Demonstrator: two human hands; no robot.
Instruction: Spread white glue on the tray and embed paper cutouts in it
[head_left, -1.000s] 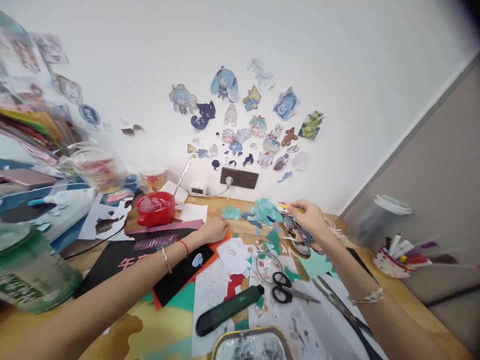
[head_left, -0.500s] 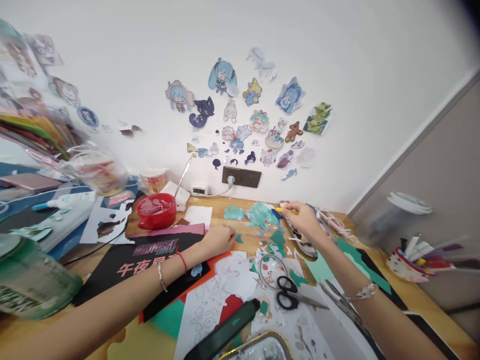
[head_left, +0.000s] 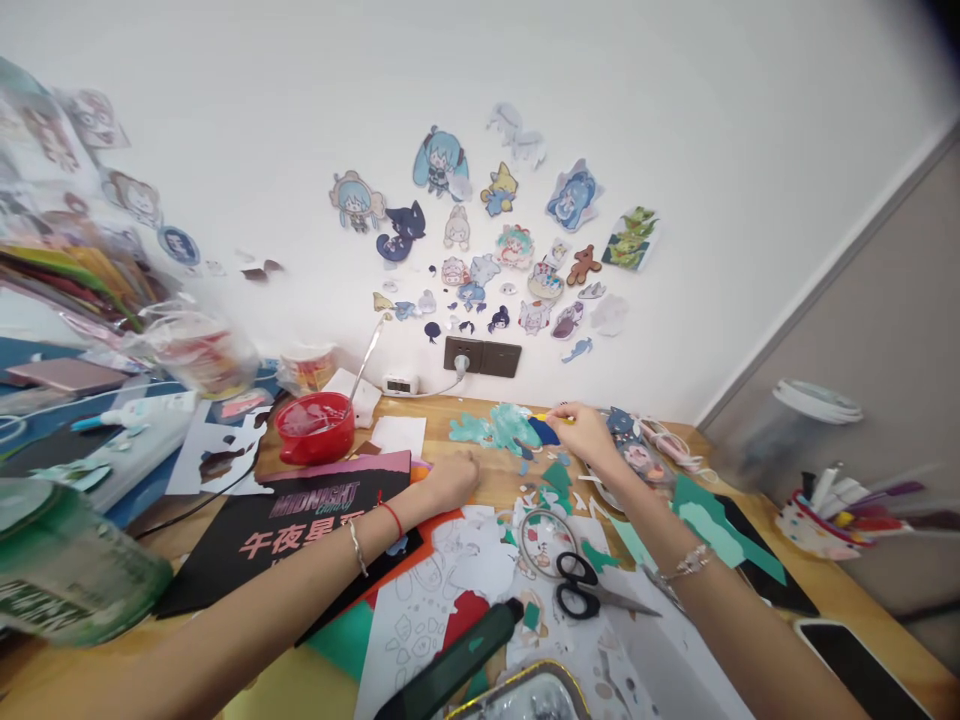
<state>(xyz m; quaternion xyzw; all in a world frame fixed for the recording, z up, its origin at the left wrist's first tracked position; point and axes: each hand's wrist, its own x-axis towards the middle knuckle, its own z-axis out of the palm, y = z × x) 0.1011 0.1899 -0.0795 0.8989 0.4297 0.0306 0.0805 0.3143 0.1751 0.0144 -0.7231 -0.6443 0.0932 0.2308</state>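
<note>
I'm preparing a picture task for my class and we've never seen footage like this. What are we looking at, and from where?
There is no machine here: these are one person's bare hands, seen by a camera worn on the head, looking forward and down. The right hand holds a thin yellow stick beside turquoise patches. The left hand is near orange paper; whether it grips anything is unclear. On the wooden desk are scissors, a red bowl and many paper scraps. Cut-out pictures decorate the wall behind.
</note>
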